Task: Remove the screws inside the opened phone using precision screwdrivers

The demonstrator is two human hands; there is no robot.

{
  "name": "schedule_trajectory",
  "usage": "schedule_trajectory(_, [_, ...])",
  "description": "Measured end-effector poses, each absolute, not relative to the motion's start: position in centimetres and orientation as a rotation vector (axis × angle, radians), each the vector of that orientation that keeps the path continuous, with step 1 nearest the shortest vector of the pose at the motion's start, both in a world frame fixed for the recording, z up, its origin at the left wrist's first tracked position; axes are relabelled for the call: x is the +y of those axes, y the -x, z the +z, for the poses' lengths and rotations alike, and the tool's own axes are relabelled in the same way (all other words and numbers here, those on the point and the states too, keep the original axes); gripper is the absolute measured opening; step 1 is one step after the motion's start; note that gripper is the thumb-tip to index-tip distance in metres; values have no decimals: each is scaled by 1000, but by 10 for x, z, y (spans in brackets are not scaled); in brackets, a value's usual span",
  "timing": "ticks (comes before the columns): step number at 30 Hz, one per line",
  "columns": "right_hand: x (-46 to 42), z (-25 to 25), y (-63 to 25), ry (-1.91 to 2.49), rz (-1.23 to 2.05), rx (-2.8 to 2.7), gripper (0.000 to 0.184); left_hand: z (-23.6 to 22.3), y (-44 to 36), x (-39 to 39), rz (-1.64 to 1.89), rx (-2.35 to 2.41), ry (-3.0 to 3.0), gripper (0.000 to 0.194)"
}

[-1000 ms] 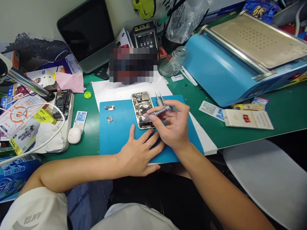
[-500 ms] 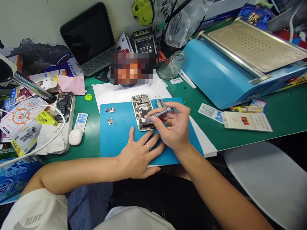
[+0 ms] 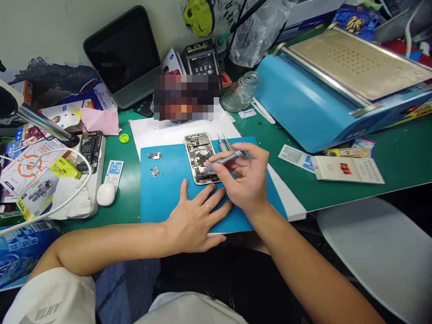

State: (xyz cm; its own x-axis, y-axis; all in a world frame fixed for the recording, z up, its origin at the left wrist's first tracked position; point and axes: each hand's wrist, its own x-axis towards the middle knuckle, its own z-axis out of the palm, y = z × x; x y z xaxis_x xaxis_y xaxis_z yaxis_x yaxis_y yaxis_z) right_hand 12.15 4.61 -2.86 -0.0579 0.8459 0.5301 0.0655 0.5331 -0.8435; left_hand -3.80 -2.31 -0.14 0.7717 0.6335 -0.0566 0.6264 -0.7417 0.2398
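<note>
An opened smartphone [image 3: 201, 155] with bare inner parts lies on the blue mat [image 3: 157, 193]. My right hand [image 3: 248, 180] grips a grey screwdriver [image 3: 229, 157], its tip down on the phone's lower part. Beyond those fingers, two more grey pointed tools [image 3: 225, 143] stick out; whether they are held or lying there I cannot tell. My left hand [image 3: 195, 218], with a ring on one finger, is spread flat on the mat, fingertips by the phone's bottom edge. To the left sit a small metal phone part [image 3: 155, 155] and another small part [image 3: 155, 171] with tiny bits beside it.
At the right stands a blue machine [image 3: 303, 103] with a metal plate on top. A glass jar [image 3: 240, 92] leans behind the mat. On the left are a white earphone case [image 3: 105, 194], another opened phone [image 3: 89, 150], boxes and a white cable [image 3: 88, 173]. A dark tablet [image 3: 123, 54] stands behind.
</note>
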Motion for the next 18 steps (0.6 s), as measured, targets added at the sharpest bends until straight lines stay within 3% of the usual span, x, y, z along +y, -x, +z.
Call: schedule_trajectory(18, [47,-31,-123,819,701,-1545,51,-7,39,-20,137,930,-2796,77])
